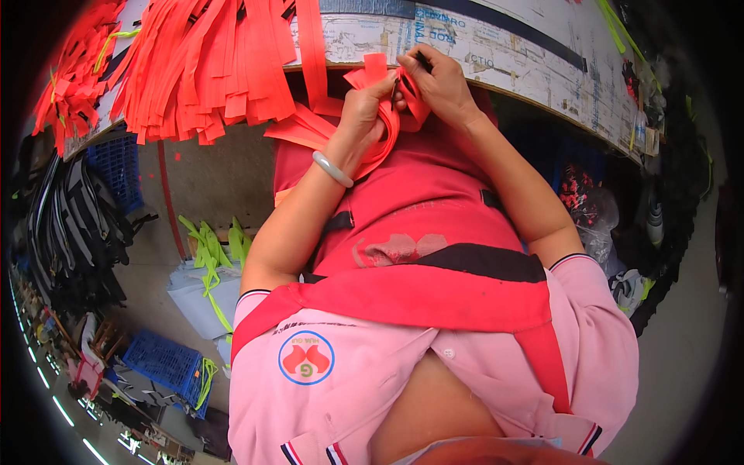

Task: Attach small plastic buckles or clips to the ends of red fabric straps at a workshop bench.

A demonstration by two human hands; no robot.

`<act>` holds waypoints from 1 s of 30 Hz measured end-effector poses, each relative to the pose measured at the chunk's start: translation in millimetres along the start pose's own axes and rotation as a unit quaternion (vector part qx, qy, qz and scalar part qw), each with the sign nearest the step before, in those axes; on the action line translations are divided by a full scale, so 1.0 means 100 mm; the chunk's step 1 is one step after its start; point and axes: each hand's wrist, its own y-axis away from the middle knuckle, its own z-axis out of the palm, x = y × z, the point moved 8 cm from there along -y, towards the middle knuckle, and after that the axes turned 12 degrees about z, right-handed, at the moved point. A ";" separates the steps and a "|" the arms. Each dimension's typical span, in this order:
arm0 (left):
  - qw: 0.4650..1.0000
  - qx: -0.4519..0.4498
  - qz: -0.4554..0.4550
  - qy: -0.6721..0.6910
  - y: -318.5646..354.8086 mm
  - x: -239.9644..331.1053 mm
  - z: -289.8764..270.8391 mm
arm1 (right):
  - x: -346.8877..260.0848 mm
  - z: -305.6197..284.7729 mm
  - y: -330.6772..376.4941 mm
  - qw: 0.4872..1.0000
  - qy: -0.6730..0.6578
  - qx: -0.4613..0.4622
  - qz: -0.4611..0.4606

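Note:
Over my lap, just past the table edge, my two hands work close together. My left hand point(366, 110) is closed around bright orange-red straps point(377, 155), which loop and hang down onto my red apron point(434, 186). My right hand point(443, 84) is closed, with a small black piece point(423, 60) poking out between its fingers. Beside its fingertips a strap loop bends round. Another dark sliver shows between the hands; what it is I cannot tell. A pale bangle point(332, 169) sits on my left wrist.
Orange-red straps point(205, 70) lie in a thick bundle over the edge of the white-covered table point(535, 85). To the left hang black and grey strips point(74, 225). Below are a blue crate point(163, 360) and yellow-green strips point(208, 252). A clear plastic bag point(597, 225) is at right.

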 end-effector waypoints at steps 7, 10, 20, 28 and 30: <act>0.949 -0.038 0.198 -0.242 0.55 0.66 0.39 | -0.35 -0.05 0.38 0.970 -0.173 -0.155 0.070; 0.942 -0.053 0.211 -0.255 0.64 0.74 0.46 | -0.52 -0.11 0.47 0.982 -0.132 -0.135 0.025; 0.895 -0.096 0.308 -0.306 0.76 1.11 0.76 | -0.47 0.20 0.69 0.970 -0.100 -0.220 -0.032; 0.944 -0.027 0.237 -0.228 0.79 1.53 0.51 | -0.60 0.17 0.35 0.967 -0.149 -0.204 0.029; 0.947 -0.073 0.190 -0.247 0.96 1.55 0.49 | -0.92 0.08 0.05 0.950 -0.217 -0.221 0.045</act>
